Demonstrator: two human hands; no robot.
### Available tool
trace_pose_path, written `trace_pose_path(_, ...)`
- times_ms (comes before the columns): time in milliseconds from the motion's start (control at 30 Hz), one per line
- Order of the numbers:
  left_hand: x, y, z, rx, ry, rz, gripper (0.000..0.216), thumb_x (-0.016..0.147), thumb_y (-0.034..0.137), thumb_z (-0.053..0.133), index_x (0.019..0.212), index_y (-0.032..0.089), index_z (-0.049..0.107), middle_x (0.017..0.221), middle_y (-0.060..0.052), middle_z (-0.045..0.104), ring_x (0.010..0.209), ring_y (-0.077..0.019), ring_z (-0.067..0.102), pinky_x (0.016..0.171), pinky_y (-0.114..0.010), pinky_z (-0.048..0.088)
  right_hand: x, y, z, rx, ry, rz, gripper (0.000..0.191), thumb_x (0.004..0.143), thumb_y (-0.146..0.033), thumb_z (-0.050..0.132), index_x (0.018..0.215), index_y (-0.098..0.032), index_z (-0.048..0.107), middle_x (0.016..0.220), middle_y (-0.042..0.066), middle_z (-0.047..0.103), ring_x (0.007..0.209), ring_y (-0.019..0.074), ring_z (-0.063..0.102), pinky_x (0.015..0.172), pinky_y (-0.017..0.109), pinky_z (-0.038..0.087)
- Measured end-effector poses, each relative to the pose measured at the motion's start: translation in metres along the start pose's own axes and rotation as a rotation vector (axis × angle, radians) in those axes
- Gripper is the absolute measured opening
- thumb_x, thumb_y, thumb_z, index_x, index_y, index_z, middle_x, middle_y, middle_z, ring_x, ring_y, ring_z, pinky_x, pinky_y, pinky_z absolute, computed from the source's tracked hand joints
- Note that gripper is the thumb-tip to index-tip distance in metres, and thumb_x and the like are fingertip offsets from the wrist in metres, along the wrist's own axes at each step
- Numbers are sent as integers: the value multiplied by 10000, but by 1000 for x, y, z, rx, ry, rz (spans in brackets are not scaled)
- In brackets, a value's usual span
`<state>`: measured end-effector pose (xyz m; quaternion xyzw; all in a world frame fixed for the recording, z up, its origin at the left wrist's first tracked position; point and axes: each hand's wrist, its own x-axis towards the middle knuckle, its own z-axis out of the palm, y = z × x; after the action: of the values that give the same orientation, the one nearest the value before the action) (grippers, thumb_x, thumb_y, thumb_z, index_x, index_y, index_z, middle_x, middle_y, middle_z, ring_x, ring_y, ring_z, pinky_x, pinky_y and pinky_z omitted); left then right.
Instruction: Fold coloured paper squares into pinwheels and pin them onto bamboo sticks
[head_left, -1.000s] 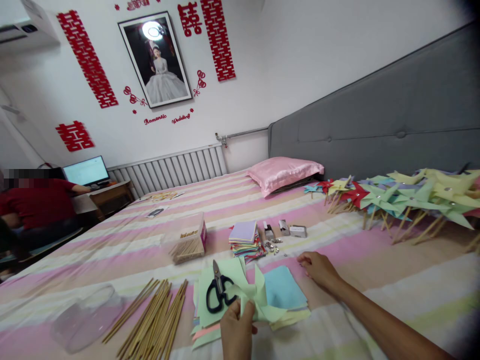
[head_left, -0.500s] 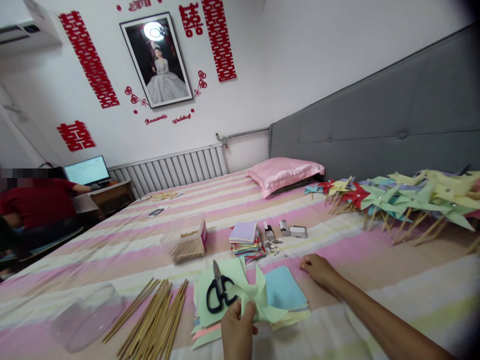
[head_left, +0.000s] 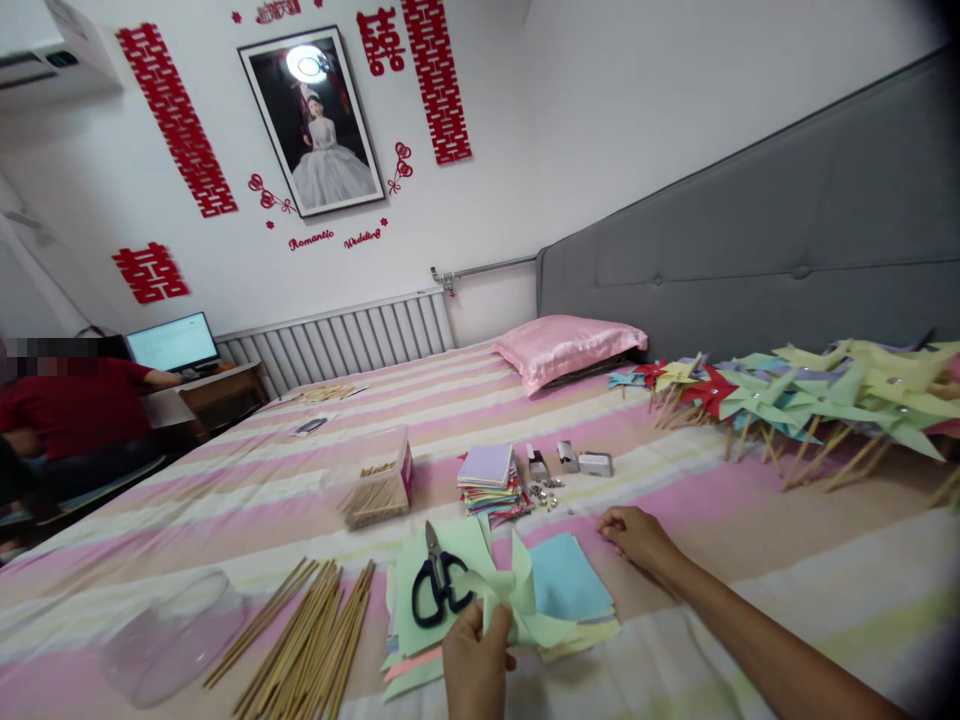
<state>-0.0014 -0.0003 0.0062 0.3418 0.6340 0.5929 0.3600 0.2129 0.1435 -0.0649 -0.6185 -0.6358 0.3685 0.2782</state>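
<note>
My left hand (head_left: 474, 665) is at the bottom centre, its fingers pinched on a pale green folded paper pinwheel (head_left: 514, 600) held just above a pile of cut paper squares (head_left: 566, 585). Black-handled scissors (head_left: 435, 580) lie on the green sheet to the left of the pinwheel. My right hand (head_left: 637, 535) rests on the bedspread at the right of the blue sheet, fingers curled together near small metal pins (head_left: 544, 493); whether it holds one is too small to see.
Wooden sticks (head_left: 307, 640) and a clear plastic lid (head_left: 172, 630) lie at the left. A stick box (head_left: 379, 485), a coloured paper stack (head_left: 491, 478) and small metal boxes (head_left: 581, 460) sit mid-bed. Finished pinwheels (head_left: 810, 400) line the right. A person in red (head_left: 71, 410) sits at a desk far left.
Almost nothing has changed. My right hand has shifted very slightly on the bedspread; my left hand keeps hold of the green pinwheel.
</note>
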Motion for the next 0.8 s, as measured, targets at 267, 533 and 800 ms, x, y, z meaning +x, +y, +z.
trace_pose_path(267, 0, 1, -1, 6, 4, -1, 273, 536, 380, 591, 544, 112, 647, 424, 28, 465, 391, -88, 354, 376, -215, 320, -3, -2, -3, 14, 3, -14, 248, 890, -329, 477, 822, -122, 595, 706, -11, 622, 570, 93, 579, 575, 254, 489)
trace_pose_path(533, 0, -1, 0, 7, 14, -6, 256, 535, 386, 587, 512, 132, 613, 438, 28, 459, 404, -91, 363, 378, -210, 320, -10, -7, -13, -53, 0, -63, 184, 852, -291, 542, 814, -129, 620, 700, -8, 647, 628, 117, 606, 664, 292, 484)
trace_pose_path(800, 0, 0, -1, 18, 13, 0, 246, 542, 380, 581, 510, 136, 595, 439, 27, 462, 415, -97, 367, 384, -217, 329, -11, -7, -8, -180, 81, -74, 107, 806, -234, 581, 838, -147, 634, 856, 28, 652, 822, 164, 591, 757, 343, 447)
